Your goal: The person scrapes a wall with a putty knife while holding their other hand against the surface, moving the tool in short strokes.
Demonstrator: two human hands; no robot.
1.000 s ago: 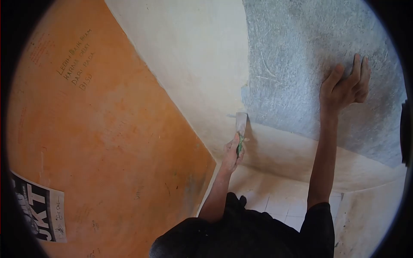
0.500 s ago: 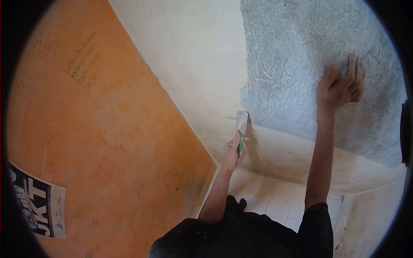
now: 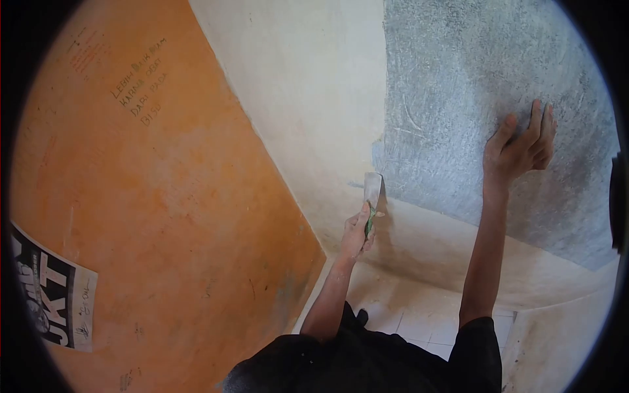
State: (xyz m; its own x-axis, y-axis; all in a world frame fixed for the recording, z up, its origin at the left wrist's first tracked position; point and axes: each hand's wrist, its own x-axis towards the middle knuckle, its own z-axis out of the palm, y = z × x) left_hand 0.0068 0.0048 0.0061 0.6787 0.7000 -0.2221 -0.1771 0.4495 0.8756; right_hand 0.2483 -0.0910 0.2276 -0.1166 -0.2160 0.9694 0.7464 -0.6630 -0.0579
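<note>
My left hand (image 3: 357, 234) is closed around the green handle of a putty knife (image 3: 372, 188). Its flat metal blade points up and lies at the wall, by the lower left corner of the grey area. My right hand (image 3: 517, 147) rests on the rough grey wall area (image 3: 452, 85), with fingers stretched and the thumb apart. Cream-coloured wall (image 3: 308, 85) borders the grey on the left and below. A small grey smear shows just left of the blade.
An orange wall (image 3: 183, 196) with handwriting meets the cream wall at a corner on the left. A black-and-white poster (image 3: 82, 308) hangs low on it. White floor tiles (image 3: 419, 331) show below, and a dark object (image 3: 618, 203) stands at the right edge.
The view has tilted slightly, so the walls sit a little differently in the frame. Both hands keep nearly the same places on the wall, and the putty knife stays in my left hand.
</note>
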